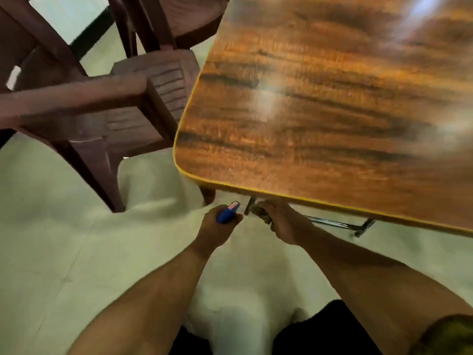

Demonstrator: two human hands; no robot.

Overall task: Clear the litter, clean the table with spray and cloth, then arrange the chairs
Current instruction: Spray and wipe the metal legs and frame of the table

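Note:
A glossy wood-grain table (320, 111) with a yellow edge fills the upper right; its top is bare. Below its near corner, my left hand (217, 226) grips a small blue item with a red and white label (227, 212). Just to the right, my right hand (279, 221) holds a dark patterned cloth (263, 216) close under the table edge. A brown plastic chair (102, 106) stands to the left of the table, its seat near the table's corner. The picture is blurred by motion.
Another brown chair (179, 19) stands at the top behind the first. A chrome table leg and foot bar (340, 222) show under the table edge. The pale floor (64, 252) spreads across the lower left.

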